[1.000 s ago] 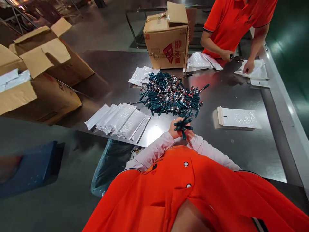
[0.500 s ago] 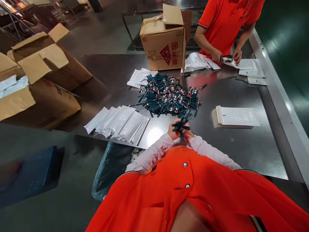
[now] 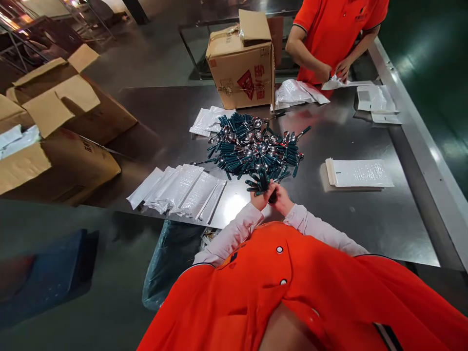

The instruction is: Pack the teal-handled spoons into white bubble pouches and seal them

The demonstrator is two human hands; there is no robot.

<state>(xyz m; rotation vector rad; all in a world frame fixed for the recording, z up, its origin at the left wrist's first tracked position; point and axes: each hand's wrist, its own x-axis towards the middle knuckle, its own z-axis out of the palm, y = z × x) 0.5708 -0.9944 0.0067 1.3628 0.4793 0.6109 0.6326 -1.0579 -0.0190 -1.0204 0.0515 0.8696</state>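
Observation:
My left hand (image 3: 259, 199) is closed round a bunch of dark green-handled cutlery (image 3: 260, 182), its handles fanning up and to the left. Close beside it, my right hand (image 3: 282, 200) has its fingers closed on dark handles at the bunch's right side. Just beyond both hands lies a large pile of green-handled spoons (image 3: 256, 146) with shiny metal bowls. White padded envelopes (image 3: 183, 189) lie overlapping to the left of my hands. A neat stack of white envelopes (image 3: 360, 173) rests on the right.
The metal table (image 3: 365, 219) has a raised rail on the right. A cardboard box (image 3: 243, 73) stands at the back, with open boxes (image 3: 73, 156) at left. Across the table, a person (image 3: 336, 44) handles white envelopes. A lined bin (image 3: 171, 258) is below the near edge.
The bunch has tilted left in my left hand, and my right hand has come apart slightly from the left. Across the table, the person's hands have shifted over an envelope.

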